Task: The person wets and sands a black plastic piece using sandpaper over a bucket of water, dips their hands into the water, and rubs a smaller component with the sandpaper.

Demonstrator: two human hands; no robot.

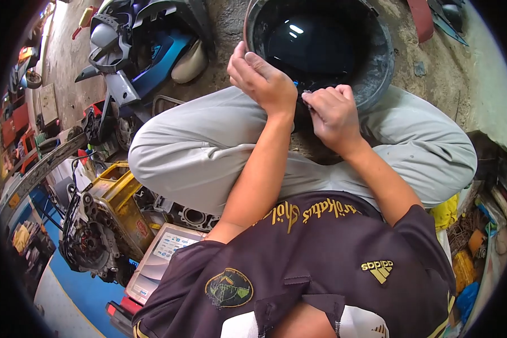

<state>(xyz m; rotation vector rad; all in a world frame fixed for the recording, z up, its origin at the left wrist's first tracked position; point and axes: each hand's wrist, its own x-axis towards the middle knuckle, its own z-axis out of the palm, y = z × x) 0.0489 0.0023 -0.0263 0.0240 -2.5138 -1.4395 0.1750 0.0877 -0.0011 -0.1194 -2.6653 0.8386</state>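
Observation:
A round black basin (pixel 382 67) with dark liquid and light reflections in it stands on the floor in front of my crossed legs. Over its left rim, my left hand (pixel 263 81) is raised with curled fingers; whatever it may hold is too small to name. My right hand (pixel 335 112) is closed near the basin's lower rim, thumb and fingers pressed together at a small dark thing I cannot make out. A tiny blue spot shows between the two hands. The hands are apart.
Blue and black motorcycle body parts (pixel 166 59) lie at the upper left. An engine (pixel 90 242), a yellow crate (pixel 124 211) and a box (pixel 166 248) stand at the lower left. A red part (pixel 420 19) is at the upper right, with a yellow bag (pixel 445 213) at the right.

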